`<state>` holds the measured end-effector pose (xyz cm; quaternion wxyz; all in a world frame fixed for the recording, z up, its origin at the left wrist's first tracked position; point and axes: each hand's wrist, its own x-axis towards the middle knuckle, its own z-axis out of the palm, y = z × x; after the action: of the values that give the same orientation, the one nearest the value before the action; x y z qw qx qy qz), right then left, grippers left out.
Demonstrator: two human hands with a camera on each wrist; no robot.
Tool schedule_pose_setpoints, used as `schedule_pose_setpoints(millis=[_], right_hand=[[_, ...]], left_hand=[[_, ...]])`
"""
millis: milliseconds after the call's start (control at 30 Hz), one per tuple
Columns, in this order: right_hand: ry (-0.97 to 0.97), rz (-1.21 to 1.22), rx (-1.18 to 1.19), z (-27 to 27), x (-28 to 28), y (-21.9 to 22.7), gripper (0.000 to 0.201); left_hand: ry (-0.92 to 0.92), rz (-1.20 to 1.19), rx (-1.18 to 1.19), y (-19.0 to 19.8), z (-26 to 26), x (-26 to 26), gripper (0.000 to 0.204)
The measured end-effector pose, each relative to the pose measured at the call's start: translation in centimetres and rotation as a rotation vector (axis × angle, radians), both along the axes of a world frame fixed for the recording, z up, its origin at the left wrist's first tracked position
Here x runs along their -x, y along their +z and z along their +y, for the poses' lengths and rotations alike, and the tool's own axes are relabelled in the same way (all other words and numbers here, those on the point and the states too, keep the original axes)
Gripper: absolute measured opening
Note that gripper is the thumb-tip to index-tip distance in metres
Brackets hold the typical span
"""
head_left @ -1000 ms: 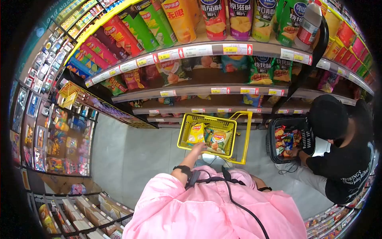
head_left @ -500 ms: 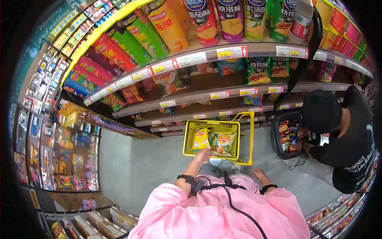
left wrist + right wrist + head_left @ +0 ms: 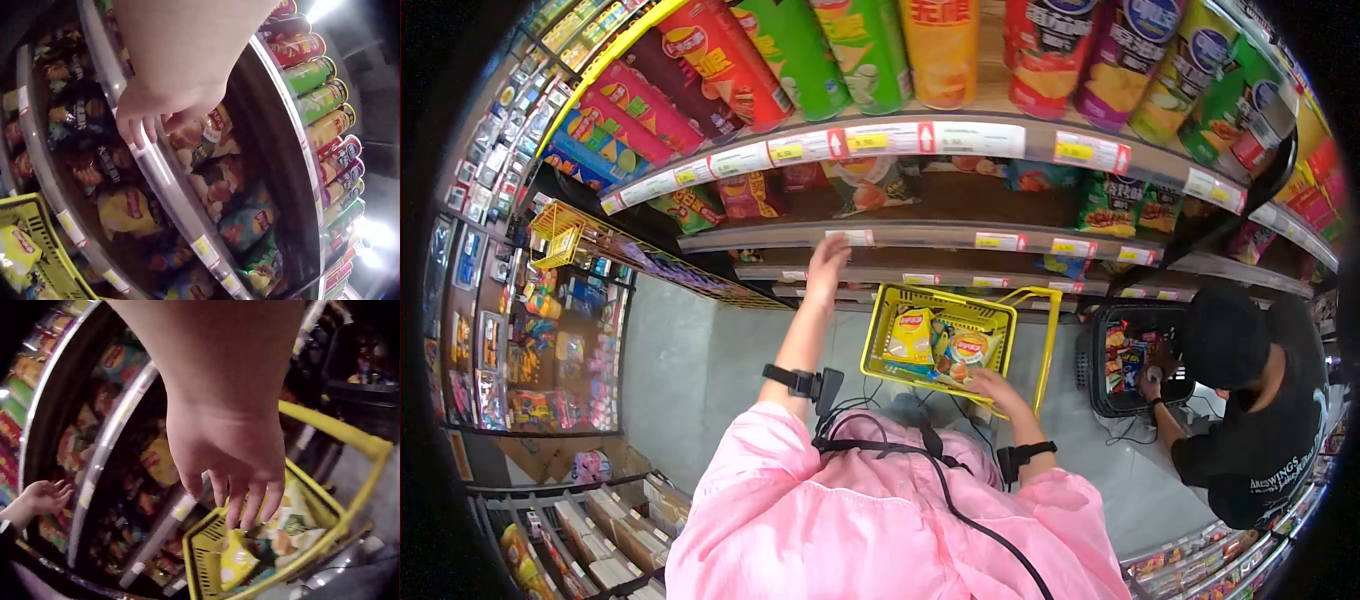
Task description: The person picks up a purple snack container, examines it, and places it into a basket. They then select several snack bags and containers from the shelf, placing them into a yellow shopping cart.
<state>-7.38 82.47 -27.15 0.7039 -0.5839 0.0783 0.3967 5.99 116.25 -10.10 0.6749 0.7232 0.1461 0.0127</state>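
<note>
Bags of chips, light and puffed, on shelf and in basket, seen from the aisle. Left hand (image 3: 828, 262) is at the front edge of a middle shelf (image 3: 930, 236), fingers parted and slightly bent, no item in them; whether the fingertips touch the shelf edge, cannot tell. Nearest item behind that edge: a chip bag (image 3: 215, 132), lying face up, with more bags along the same shelf.

Right hand (image 3: 1000, 392) is over the near right corner of the yellow basket (image 3: 948, 298), fingers straight and spread, nothing held. Contact with the rim or contents: not clear.

Basket stands on the floor before the shelves, handle (image 3: 1050, 345) up at its right end. Inside: a yellow chip bag (image 3: 912, 338) toward the left edge, a pale chip bag (image 3: 971, 350) toward the right edge.

Handling, as judged: bags should weigh little, film soft and slick, contents brittle. Best hold is a light pinch on the sealed end, or fingers spread under the belly; a hard squeeze would likely crush chips. Basket looks stiff; take it by the handle. To the right, a person in black (image 3: 1275, 410) crouches beside a black basket (image 3: 1098, 375).
</note>
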Motion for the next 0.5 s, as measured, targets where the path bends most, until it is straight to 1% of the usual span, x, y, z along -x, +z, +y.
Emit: schedule_pose_setpoints(millis=[67,133,200,233,267,333,367,400,433,467,500], right_hand=[[0.097,-0.164,0.009,3.8,-4.8,2.7,0.035],[0.084,-0.41,0.0,8.2,-9.2,9.3,0.037],[-0.159,-0.578,-0.178,12.6,-13.3,11.9,0.038],[-0.195,-0.646,-0.115,14.0,-15.3,13.1,0.04],[-0.231,-0.718,-0.052,15.2,-17.3,14.5,0.043],[-0.281,-0.766,0.184,17.1,-20.2,17.2,0.052],[-0.31,-0.774,0.301,17.7,-21.0,17.9,0.056],[-0.331,-0.885,0.375,18.4,-22.3,16.9,0.061],[-0.353,-0.994,0.452,19.3,-23.4,16.6,0.065],[-0.371,-1.101,0.533,19.8,-24.0,16.2,0.07],[-0.243,-0.901,0.469,19.6,-24.6,15.8,0.078]], left_hand=[[0.024,-0.098,-0.027,1.3,0.9,-2.2,0.046],[0.029,-0.182,-0.055,1.4,1.5,-4.3,0.052],[0.024,-0.239,-0.09,-0.1,2.3,-6.5,0.057],[0.002,-0.27,-0.1,-0.8,2.7,-7.2,0.062],[-0.007,-0.245,-0.078,-1.1,3.1,-7.9,0.066],[0.006,-0.095,-0.135,-1.0,3.3,-8.8,0.083],[0.009,-0.117,-0.064,-1.0,3.1,-9.2,0.073],[0.01,-0.135,0.005,-0.9,3.0,-9.4,0.064],[-0.002,-0.035,0.042,-0.3,2.9,-9.4,0.059],[-0.041,-0.009,0.007,-0.3,3.0,-9.3,0.054],[-0.077,0.01,-0.025,-0.4,3.0,-9.4,0.05]])
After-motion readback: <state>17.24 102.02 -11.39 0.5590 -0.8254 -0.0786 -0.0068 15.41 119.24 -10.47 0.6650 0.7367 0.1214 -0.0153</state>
